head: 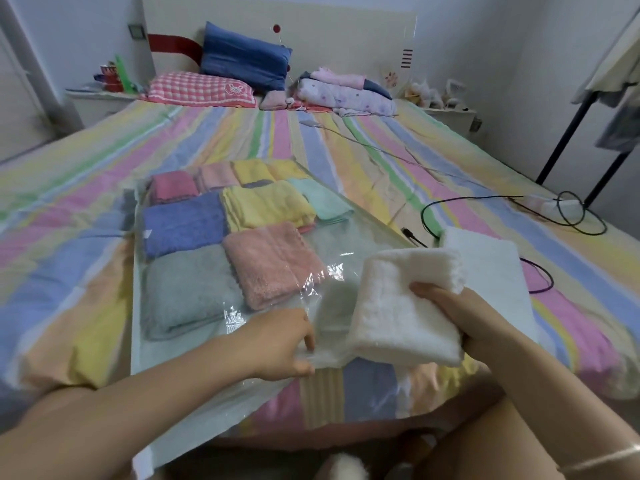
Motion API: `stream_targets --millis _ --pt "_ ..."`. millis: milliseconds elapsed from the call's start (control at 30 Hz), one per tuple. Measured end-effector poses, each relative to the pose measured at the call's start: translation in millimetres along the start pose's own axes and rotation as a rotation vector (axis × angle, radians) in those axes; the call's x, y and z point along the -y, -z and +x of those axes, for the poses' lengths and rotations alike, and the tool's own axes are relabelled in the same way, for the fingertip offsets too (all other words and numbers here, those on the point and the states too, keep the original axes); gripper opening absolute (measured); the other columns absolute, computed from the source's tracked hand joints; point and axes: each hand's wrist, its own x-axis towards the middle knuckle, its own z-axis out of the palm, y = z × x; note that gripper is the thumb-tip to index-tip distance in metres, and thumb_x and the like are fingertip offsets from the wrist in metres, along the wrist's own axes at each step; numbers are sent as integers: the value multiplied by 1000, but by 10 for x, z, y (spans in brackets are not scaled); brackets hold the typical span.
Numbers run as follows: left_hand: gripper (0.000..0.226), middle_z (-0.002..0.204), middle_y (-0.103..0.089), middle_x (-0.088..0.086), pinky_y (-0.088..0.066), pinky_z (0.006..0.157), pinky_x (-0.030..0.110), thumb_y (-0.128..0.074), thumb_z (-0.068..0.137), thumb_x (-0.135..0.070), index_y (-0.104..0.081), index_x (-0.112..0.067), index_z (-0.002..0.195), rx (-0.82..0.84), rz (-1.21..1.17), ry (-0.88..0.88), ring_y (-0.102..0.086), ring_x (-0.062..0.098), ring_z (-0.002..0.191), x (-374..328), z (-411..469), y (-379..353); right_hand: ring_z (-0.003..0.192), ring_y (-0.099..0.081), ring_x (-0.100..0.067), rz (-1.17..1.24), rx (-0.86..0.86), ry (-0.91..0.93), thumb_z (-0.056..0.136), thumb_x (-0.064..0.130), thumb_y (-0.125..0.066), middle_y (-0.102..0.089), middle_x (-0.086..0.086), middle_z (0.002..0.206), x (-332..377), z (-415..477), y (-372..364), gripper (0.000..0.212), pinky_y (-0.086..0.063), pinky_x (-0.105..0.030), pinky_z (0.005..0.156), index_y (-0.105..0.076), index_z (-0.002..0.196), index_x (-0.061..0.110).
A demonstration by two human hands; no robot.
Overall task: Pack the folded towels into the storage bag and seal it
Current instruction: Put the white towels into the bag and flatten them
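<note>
Right hand (460,317) grips white towel (398,306), left hand (277,341) pinches storage bag (343,242) on striped bed (381,157).

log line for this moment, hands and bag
left hand: pinches storage bag mouth | right hand: grips white towel at the mouth | bag: part filled with folded towels, unsealed

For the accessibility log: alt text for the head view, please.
A right hand holds a folded white towel by the mouth of a clear bag, whose edge the left hand pinches. Coloured folded towels already lie inside, on a striped bed.
</note>
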Motion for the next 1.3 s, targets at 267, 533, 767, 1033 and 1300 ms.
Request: stream_targets --millis 267,533,767,1033,1300 --pt "23 101 -71 -14 -43 72 22 -65 86 -42 -72 -29 104 -60 37 27 -62 3 92 -47 -128 105 86 -69 -30 160 21 -158 81 26 -71 -72 -17 97 5 -214 187 33 -52 -36 66 -65 110 11" --pt "5 90 -70 -13 -47 73 27 -65 80 -29 -69 -29 82 -383 50 168 -64 10 92 -82 -136 167 71 -73 -25 166 120 -107 75 23 -73 -75 -13 84 102 -444 390 36 -55 -32 55 -66 109 12" --pt "16 70 -71 -7 -58 60 27 -78 77 -33 -72 -21 70 -347 -591 184 -67 8 67 -55 -193 257 90 -70 -17 425 166 46 58 47 -82 -71 -10 112 160 -584 193 63 -51 -38 88 -68 111 16" --pt "13 68 -65 -16 -50 61 21 -73 80 -33 -66 -26 72 -720 -396 59 -61 1 68 -162 -389 307 70 -58 -9 -223 287 -247 85 36 -66 -65 3 89 163 -609 -243 21 -46 -23 57 -62 93 17" --pt "14 68 -68 -9 -48 61 16 -77 80 -23 -68 -22 69 -737 -581 -13 -65 9 69 -108 -449 471 91 -65 -25 631 69 -249 94 22 -59 -68 -12 115 25 -61 -775 30 -53 -37 73 -61 121 9"
